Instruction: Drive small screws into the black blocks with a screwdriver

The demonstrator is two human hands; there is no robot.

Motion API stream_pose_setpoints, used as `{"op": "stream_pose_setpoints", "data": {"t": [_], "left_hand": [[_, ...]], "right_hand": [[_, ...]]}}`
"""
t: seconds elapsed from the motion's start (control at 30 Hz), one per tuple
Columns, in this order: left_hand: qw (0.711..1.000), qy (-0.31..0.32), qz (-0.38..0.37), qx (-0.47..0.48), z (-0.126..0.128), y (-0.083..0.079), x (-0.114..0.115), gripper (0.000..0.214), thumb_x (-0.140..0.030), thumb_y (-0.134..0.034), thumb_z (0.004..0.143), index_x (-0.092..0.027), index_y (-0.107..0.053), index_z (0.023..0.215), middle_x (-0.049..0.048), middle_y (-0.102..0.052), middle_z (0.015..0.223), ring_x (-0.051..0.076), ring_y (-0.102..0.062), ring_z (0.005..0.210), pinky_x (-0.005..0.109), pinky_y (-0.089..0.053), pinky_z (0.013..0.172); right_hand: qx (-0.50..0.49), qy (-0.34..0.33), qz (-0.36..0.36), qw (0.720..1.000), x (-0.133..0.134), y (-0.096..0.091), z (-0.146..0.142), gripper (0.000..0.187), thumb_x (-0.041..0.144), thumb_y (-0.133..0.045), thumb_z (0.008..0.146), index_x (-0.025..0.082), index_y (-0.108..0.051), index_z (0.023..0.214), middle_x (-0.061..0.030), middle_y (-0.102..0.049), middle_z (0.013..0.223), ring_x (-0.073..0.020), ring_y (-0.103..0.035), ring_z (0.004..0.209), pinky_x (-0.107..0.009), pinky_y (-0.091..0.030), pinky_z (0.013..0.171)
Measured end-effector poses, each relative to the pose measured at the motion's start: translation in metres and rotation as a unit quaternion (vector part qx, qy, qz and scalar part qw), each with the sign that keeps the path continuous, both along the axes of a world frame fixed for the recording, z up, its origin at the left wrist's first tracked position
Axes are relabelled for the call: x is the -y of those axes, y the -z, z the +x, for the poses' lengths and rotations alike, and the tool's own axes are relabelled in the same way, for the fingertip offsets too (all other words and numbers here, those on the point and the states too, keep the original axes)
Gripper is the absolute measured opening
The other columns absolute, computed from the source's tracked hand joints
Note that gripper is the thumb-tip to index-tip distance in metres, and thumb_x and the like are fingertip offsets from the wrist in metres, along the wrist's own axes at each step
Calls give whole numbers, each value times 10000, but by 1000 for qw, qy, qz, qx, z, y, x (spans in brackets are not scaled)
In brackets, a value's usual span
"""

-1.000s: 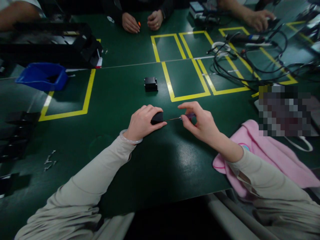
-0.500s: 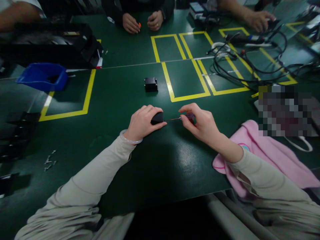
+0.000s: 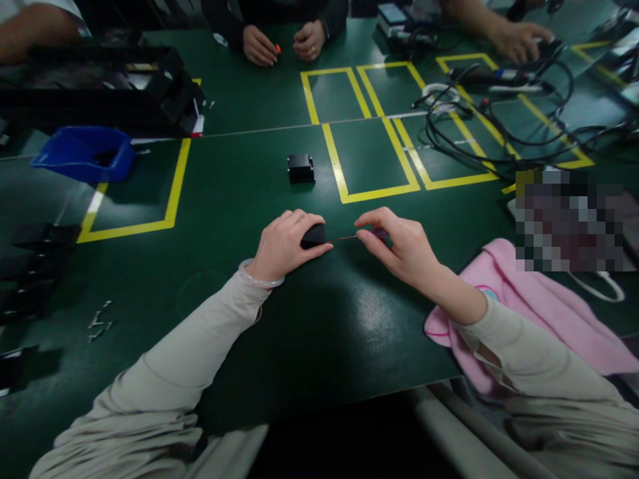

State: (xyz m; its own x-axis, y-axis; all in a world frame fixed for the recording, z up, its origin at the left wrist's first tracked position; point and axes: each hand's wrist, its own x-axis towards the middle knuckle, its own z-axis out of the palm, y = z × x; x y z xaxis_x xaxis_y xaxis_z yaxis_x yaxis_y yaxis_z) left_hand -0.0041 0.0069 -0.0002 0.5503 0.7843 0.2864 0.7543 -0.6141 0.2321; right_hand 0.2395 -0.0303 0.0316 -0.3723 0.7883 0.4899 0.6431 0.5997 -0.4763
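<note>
My left hand [image 3: 284, 243] is closed over a small black block [image 3: 313, 235] and presses it onto the green table [image 3: 249, 193]. My right hand [image 3: 402, 243] pinches the purple handle of a thin screwdriver [image 3: 360, 235]. Its metal shaft lies almost level and its tip meets the right side of the block. A second black block [image 3: 301, 167] sits alone farther back on the table.
Yellow tape rectangles [image 3: 372, 156] mark the table. A blue bin [image 3: 82, 152] and black trays stand at the left. Small screws [image 3: 100, 321] lie near my left elbow. Tangled cables [image 3: 479, 126] fill the back right, a pink cloth [image 3: 529, 306] the right. Other people's hands [image 3: 279, 43] rest at the far edge.
My right hand's fingers have shifted slightly on the screwdriver handle, as if turning it. The left hand and the block have stayed put.
</note>
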Motion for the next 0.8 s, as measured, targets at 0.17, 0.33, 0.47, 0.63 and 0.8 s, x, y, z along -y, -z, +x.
{"op": "stream_pose_setpoints", "data": {"t": [0.17, 0.33, 0.47, 0.63, 0.8], "left_hand": [[1000, 3, -1, 4, 0, 0, 0, 465, -600, -564, 920, -215, -627, 1172, 67, -672, 1076, 238, -597, 970, 353, -461, 837], [1000, 2, -3, 7, 0, 0, 0, 468, -605, -570, 913, -218, -630, 1170, 70, -675, 1077, 239, -597, 967, 357, -462, 834], [1000, 3, -6, 3, 0, -1, 0, 467, -603, -567, 916, -213, -632, 1165, 72, -671, 1079, 241, -597, 971, 357, -463, 836], [1000, 2, -4, 2, 0, -1, 0, 466, -603, -561, 920, -213, -630, 1165, 72, -668, 1070, 241, -595, 974, 356, -460, 839], [1000, 2, -1, 3, 0, 0, 0, 468, -604, -562, 920, -213, -627, 1168, 68, -675, 1080, 239, -598, 970, 352, -458, 832]], "right_hand": [[7, 5, 7, 1000, 1, 0, -1, 187, 247, -494, 975, 190, -628, 1091, -17, -707, 816, -139, -660, 663, -257, -462, 647], [-1, 12, 6, 1000, 1, 0, -1, 252, 236, -499, 959, 198, -591, 1190, 7, -664, 770, -138, -639, 650, -258, -453, 644], [8, 6, 9, 1000, 0, -1, 0, 179, 287, -516, 985, 184, -638, 1067, -16, -703, 789, -145, -658, 667, -257, -450, 641], [11, -3, 12, 1000, 1, -2, -1, 190, 223, -508, 969, 171, -644, 1092, -22, -721, 819, -137, -659, 649, -251, -459, 636], [3, 0, -16, 1000, 2, -4, -1, 224, 247, -502, 970, 189, -619, 1152, -23, -719, 851, -147, -683, 707, -254, -479, 674]]}}
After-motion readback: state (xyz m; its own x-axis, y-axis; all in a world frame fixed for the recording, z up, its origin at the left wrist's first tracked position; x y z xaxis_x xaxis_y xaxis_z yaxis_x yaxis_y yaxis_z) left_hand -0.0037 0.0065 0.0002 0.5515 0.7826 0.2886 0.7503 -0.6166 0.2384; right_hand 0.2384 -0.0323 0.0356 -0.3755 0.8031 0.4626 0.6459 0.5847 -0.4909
